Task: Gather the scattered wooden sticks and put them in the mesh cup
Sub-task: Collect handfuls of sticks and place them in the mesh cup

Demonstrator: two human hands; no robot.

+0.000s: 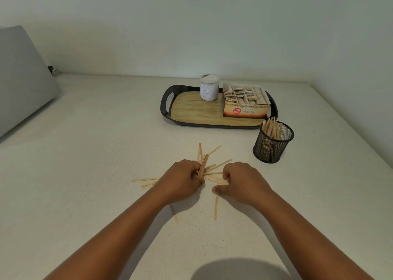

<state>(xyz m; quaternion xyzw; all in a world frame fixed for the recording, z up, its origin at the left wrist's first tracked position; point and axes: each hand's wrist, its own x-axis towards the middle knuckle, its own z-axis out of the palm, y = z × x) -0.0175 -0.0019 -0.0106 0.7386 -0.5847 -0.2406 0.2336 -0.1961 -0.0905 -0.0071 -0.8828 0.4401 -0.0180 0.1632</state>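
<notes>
Left hand (182, 179) grips a bundle of thin pale wooden sticks (202, 167); curled right hand (238, 179), apparently empty, lies nearer the black mesh cup (273, 145) at right of centre.

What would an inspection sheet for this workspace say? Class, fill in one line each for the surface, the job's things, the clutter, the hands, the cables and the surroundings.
Surface: pale speckled counter, mostly bare.
Job's things: loose wooden sticks lie scattered on the counter around the hands; a black mesh cup stands upright to the right, already holding sticks.
Clutter: a tray with a dark rim carries a white jar and an open tea box.
Hands: the left hand grips a bundle of sticks; the right hand has curled fingers at a stick on the counter, grip unclear.
Cables: nothing seen.
Surroundings: plain wall behind; a grey object at the left edge.
</notes>
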